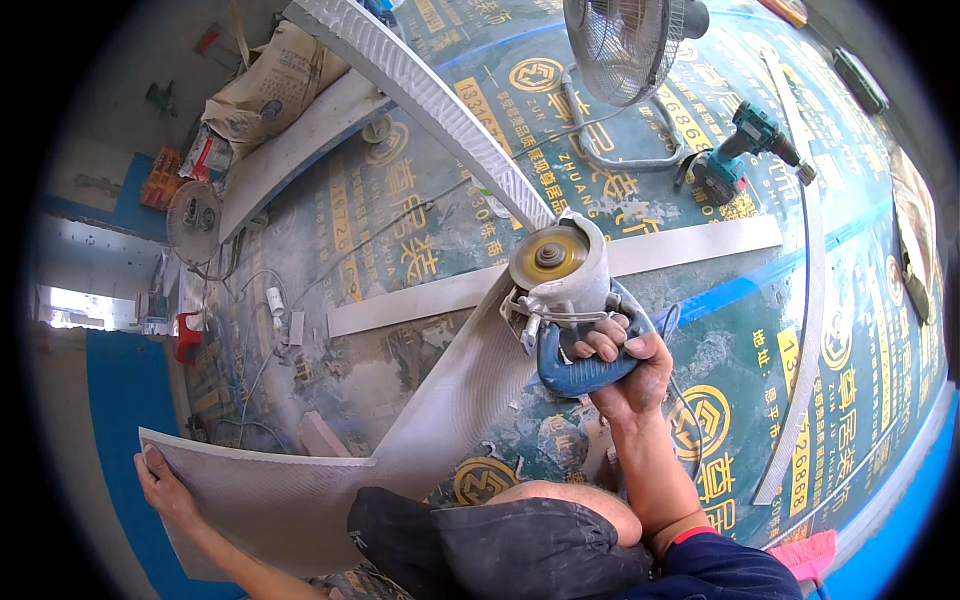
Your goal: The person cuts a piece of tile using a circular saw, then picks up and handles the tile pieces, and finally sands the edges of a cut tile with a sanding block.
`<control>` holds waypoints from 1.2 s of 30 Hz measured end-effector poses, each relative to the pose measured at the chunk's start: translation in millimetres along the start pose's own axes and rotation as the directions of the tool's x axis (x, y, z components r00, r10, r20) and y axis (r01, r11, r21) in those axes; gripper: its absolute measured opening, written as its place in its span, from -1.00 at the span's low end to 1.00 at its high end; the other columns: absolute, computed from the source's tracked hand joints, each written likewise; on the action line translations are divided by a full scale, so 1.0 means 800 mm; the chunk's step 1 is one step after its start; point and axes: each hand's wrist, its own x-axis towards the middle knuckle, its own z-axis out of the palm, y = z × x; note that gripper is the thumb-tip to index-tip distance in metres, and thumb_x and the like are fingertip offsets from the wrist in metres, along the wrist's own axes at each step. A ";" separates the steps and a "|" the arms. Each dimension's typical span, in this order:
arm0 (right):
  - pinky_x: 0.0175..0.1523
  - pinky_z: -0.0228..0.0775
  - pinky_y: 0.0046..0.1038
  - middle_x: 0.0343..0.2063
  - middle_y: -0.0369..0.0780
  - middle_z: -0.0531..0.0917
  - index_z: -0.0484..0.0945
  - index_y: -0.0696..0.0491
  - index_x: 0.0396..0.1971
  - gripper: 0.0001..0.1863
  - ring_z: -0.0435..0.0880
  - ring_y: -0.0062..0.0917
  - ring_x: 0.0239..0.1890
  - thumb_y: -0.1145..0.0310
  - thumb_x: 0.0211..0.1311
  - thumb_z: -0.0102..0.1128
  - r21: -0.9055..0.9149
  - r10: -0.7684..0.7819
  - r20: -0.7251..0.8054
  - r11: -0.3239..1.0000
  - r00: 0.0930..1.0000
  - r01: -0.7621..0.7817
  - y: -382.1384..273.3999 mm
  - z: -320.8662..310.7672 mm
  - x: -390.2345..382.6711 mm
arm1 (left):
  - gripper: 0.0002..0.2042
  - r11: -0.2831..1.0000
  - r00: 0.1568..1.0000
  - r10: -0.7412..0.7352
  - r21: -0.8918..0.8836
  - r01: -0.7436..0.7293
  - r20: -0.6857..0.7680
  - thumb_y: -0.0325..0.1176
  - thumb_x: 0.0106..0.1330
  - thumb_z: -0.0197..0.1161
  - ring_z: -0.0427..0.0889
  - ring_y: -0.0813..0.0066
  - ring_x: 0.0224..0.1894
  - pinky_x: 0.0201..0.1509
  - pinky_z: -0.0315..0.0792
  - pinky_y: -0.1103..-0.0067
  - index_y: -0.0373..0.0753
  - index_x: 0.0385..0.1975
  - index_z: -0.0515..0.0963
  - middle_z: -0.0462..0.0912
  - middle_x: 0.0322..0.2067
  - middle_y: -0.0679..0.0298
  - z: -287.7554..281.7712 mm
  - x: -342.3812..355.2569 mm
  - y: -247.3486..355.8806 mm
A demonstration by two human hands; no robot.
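Angle grinder [562, 300] in right hand [625, 365]

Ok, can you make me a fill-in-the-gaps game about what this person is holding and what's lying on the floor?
1. The right hand grips a cutting tool with a round ____ disc.
2. The left hand presses on the end of a long ____ panel.
3. Lying on the floor near the fan is a teal cordless ____.
4. The handle of the cutting tool is coloured ____.

Missing words: yellow; grey; drill; blue
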 end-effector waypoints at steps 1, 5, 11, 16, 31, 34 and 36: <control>-0.11 0.25 -0.39 -0.56 -0.37 0.34 0.32 -0.01 -0.34 -0.69 0.37 -0.56 -0.49 0.46 -0.22 0.03 0.006 -0.001 -0.001 1.000 1.000 0.001 0.000 0.000 0.000 | -0.22 1.000 1.000 0.000 0.000 0.000 0.000 0.24 0.35 0.01 0.39 0.02 0.25 0.32 0.22 0.40 -0.51 0.17 0.36 0.42 0.19 -0.15 -0.001 0.000 0.000; -0.10 0.25 -0.39 -0.55 -0.37 0.33 0.31 -0.01 -0.32 -0.68 0.37 -0.55 -0.49 0.46 -0.22 0.03 0.004 0.000 0.011 1.000 1.000 0.000 -0.001 0.000 0.000 | -0.21 1.000 0.998 -0.022 -0.003 0.022 0.063 0.24 0.35 0.01 0.38 0.02 0.26 0.33 0.22 0.40 -0.52 0.17 0.36 0.41 0.19 -0.15 -0.007 -0.001 0.012; -0.13 0.27 -0.41 -0.57 -0.39 0.34 0.37 0.03 -0.36 -0.70 0.38 -0.58 -0.51 0.46 -0.25 0.03 -0.014 -0.010 -0.021 1.000 1.000 0.010 -0.001 0.002 -0.001 | -0.22 1.000 0.998 -0.030 0.005 0.030 0.054 0.23 0.35 0.02 0.38 0.02 0.26 0.33 0.22 0.40 -0.52 0.17 0.36 0.41 0.19 -0.15 -0.007 -0.001 0.009; -0.13 0.27 -0.41 -0.56 -0.38 0.35 0.37 0.03 -0.36 -0.70 0.39 -0.57 -0.50 0.47 -0.25 0.02 0.023 0.006 -0.013 1.000 1.000 -0.006 -0.002 0.002 -0.001 | -0.23 1.000 0.998 -0.012 -0.019 0.013 0.058 0.23 0.35 0.02 0.39 0.02 0.25 0.32 0.22 0.40 -0.51 0.17 0.36 0.42 0.18 -0.15 -0.005 0.001 0.002; -0.12 0.26 -0.42 -0.54 -0.39 0.37 0.38 0.05 -0.33 -0.69 0.39 -0.60 -0.49 0.45 -0.23 0.02 0.011 0.027 0.023 1.000 0.999 -0.027 -0.006 -0.004 -0.006 | -0.23 1.000 1.000 -0.012 0.009 0.012 0.001 0.22 0.36 0.00 0.39 0.03 0.26 0.32 0.22 0.41 -0.50 0.18 0.35 0.41 0.20 -0.13 -0.001 -0.002 0.000; -0.13 0.26 -0.42 -0.54 -0.40 0.38 0.39 0.04 -0.33 -0.69 0.39 -0.60 -0.50 0.44 -0.24 0.02 0.026 0.024 0.021 0.999 0.999 -0.025 -0.006 -0.005 -0.007 | -0.23 1.000 1.000 -0.016 0.002 0.016 0.004 0.23 0.36 0.00 0.38 0.03 0.27 0.33 0.21 0.41 -0.50 0.19 0.35 0.40 0.21 -0.13 -0.002 -0.002 -0.001; -0.13 0.26 -0.42 -0.54 -0.40 0.38 0.39 0.04 -0.34 -0.69 0.40 -0.60 -0.50 0.44 -0.24 0.02 0.029 0.016 0.017 0.999 1.000 -0.016 -0.006 -0.004 -0.006 | -0.23 1.000 1.000 -0.013 0.004 0.013 -0.003 0.23 0.37 0.00 0.38 0.03 0.27 0.33 0.21 0.41 -0.50 0.19 0.35 0.40 0.21 -0.13 -0.002 -0.002 -0.004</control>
